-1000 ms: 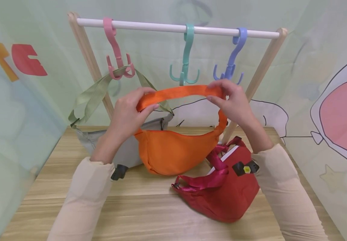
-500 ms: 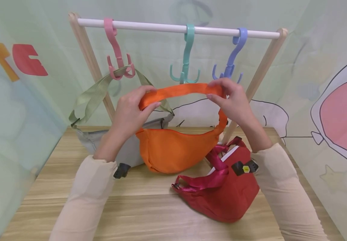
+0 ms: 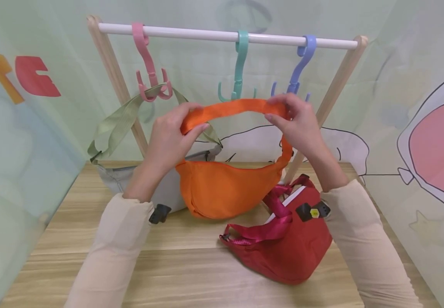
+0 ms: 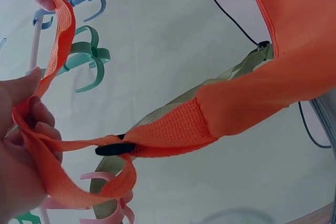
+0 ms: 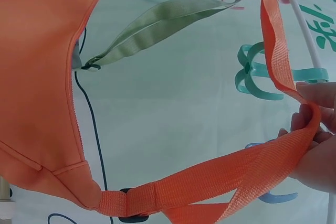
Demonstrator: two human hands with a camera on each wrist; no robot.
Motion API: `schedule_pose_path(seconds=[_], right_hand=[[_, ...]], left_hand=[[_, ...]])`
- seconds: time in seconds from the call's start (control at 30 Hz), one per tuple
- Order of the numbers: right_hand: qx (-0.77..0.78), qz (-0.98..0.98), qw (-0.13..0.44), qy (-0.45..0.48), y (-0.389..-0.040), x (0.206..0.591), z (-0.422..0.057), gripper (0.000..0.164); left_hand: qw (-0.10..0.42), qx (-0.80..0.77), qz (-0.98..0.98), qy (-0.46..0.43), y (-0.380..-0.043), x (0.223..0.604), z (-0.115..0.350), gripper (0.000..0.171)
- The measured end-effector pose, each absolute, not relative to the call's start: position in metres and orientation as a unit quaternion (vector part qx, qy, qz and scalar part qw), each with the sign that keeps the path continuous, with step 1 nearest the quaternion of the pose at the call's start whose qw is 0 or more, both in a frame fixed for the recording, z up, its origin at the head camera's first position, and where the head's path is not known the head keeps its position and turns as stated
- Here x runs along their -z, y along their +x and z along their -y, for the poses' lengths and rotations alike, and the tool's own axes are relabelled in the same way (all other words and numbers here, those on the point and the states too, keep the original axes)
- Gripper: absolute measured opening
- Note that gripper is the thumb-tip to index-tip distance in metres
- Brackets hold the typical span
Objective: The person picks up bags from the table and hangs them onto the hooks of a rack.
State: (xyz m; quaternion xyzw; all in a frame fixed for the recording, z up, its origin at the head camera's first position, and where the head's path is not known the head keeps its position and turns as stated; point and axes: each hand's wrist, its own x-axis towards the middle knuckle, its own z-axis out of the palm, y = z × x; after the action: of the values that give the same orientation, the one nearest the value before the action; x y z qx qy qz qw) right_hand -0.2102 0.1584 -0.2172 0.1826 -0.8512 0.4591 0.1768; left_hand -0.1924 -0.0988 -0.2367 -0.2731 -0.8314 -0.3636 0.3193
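An orange bag (image 3: 229,188) hangs below its strap (image 3: 237,108), which both hands hold up in front of the rack. My left hand (image 3: 168,139) pinches the strap's left part between thumb and fingers. At the strap's right end, my right hand (image 3: 297,124) grips it the same way. In the left wrist view a black buckle (image 4: 115,148) shows on the strap. The green hook (image 3: 238,72) is just behind and above the strap, its lower prongs partly hidden. Close behind my right fingers hangs the blue hook (image 3: 296,77), partly covered.
A grey bag (image 3: 164,192) hangs by its green strap (image 3: 123,117) from the pink hook (image 3: 146,60). On the wooden table (image 3: 176,273), a red bag (image 3: 295,244) lies at the right. A white bar (image 3: 199,33) between wooden posts (image 3: 341,85) carries the hooks.
Both hands have risen slightly, lifting the orange bag and its strap toward the green hook. The left hand has also shifted a little to the right. The grey and red bags stay put.
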Motion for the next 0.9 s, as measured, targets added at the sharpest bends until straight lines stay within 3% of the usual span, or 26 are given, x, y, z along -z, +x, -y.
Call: schedule_pose_path(seconds=[0.63,0.9], right_hand=[[-0.461,0.852,0.185,0.164,-0.211,0.205,-0.157,0.029],[-0.463,0.854,0.187,0.150,-0.212,0.200,-0.156,0.029]], left_hand=[[0.342,0.368,0.826,-0.255,-0.195,0.226,0.091,0.036],[0.329,0.358,0.841,-0.236,-0.197,0.219,0.090,0.035]])
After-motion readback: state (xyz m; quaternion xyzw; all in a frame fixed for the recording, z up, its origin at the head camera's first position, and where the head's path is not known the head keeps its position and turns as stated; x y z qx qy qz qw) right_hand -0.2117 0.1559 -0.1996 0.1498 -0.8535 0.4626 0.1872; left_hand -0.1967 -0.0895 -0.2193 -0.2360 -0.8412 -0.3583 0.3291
